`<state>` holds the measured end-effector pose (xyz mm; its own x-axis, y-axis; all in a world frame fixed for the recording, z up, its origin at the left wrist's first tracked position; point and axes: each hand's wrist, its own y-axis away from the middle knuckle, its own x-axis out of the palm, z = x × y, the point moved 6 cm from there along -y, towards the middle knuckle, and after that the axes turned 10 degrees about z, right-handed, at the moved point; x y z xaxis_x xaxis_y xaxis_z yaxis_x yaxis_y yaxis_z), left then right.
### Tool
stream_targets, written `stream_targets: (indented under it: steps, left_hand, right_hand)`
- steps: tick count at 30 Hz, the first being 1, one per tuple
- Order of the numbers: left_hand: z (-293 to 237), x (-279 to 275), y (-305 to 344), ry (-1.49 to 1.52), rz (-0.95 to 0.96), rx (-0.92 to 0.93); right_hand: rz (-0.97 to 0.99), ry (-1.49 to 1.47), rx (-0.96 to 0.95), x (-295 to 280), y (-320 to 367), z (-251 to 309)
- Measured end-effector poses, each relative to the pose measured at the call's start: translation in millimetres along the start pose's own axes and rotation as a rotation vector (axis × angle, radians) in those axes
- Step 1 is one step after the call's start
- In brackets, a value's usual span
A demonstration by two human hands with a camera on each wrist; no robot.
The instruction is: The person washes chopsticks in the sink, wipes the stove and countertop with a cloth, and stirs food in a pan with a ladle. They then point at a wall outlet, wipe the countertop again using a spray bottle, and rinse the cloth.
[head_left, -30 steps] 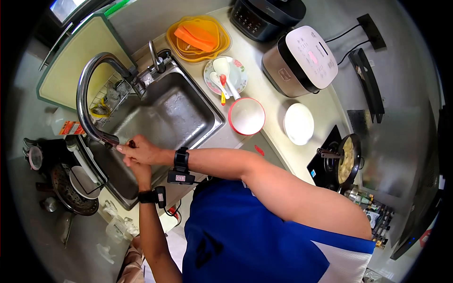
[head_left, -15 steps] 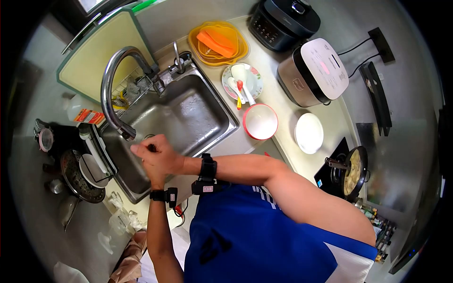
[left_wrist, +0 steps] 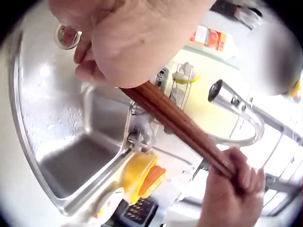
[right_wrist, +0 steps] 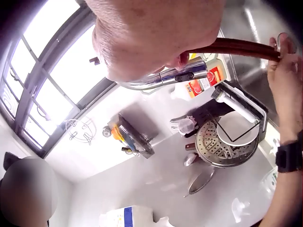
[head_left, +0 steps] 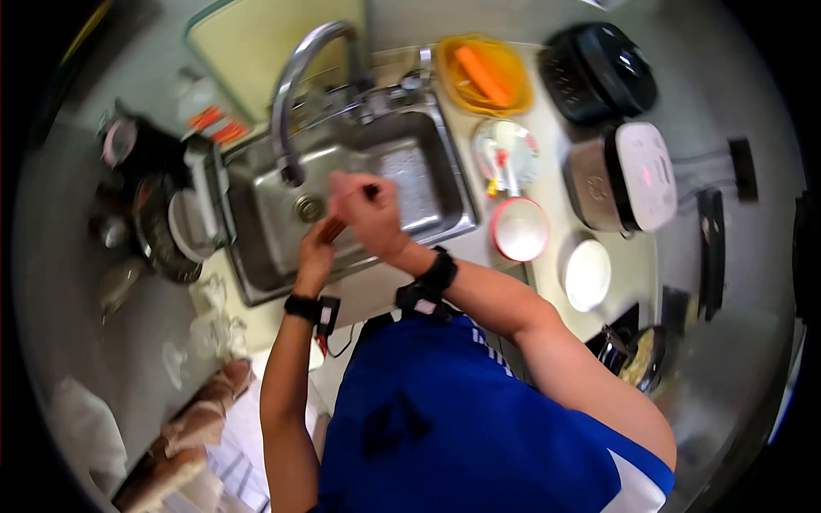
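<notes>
A bundle of reddish-brown chopsticks [left_wrist: 180,120] spans my two hands over the sink [head_left: 428,227]. My left hand [head_left: 315,258] grips one end of the bundle, low over the sink's near side. The right hand [head_left: 372,214] has its fingers curled round the other end, higher up. Between them the sticks lie side by side, plain to see in the left wrist view; the ends inside the fists are hidden. Left of the right hand hangs the spout of the curved chrome faucet [head_left: 295,94], apart from both hands. No stream of water shows from it.
Right of the sink stand a red-rimmed white pot [head_left: 520,229], a white bowl [head_left: 587,275], a flowered plate [head_left: 526,141] with spoons and a yellow basket [head_left: 449,81]. Two cookers stand behind. A dish rack [head_left: 209,192] borders the sink's left; a pan [head_left: 654,359] sits far right.
Both hands have drawn away from the faucet spout toward the right. They have come slightly apart, showing the chopsticks between them. The head view has shifted, so the sink appears farther right.
</notes>
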<state>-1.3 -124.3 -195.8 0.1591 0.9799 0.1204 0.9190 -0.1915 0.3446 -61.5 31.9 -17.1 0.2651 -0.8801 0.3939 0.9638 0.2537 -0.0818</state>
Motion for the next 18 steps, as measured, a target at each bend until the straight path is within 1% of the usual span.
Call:
stream_targets:
  steps: [1, 3, 4, 6, 7, 10, 13, 16, 18]
  left_hand:
    - [-6, 6, 3, 0.089, 0.011, -0.064]
    - [-16, 21, 3, 0.634, 0.188, -0.101]
    - [-23, 24, 5, 0.697, 0.211, -0.096]
    - [-38, 33, 10, 0.826, 0.272, -0.086]
    - [-44, 36, 10, 0.886, 0.24, -0.07]
    - [-34, 36, 5, 1.063, 0.238, -0.104]
    - [-28, 35, 6, 1.045, 0.198, -0.103]
    - [-27, 36, 9, 1.071, 0.13, -0.189]
    - [-29, 38, 11, 1.07, 0.11, -0.182]
  right_hand:
    - [-0.006, -0.031, -0.031, 1, -1, 4]
    - [0.005, 0.021, -0.012, 2, -2, 11]
    - [0.003, 0.082, 0.008, 0, -2, 11]
    - [0.012, 0.03, -0.006, 3, -4, 8]
    - [0.014, 0.059, -0.004, 2, -4, 7]
    - [0.053, 0.127, 0.031, 8, -3, 7]
    - [0.102, 0.153, 0.066, 18, -1, 4]
    - [0.136, 0.118, 0.08, 25, 2, -3]
    - [0.177, 0.189, 0.081, 27, 3, -7]
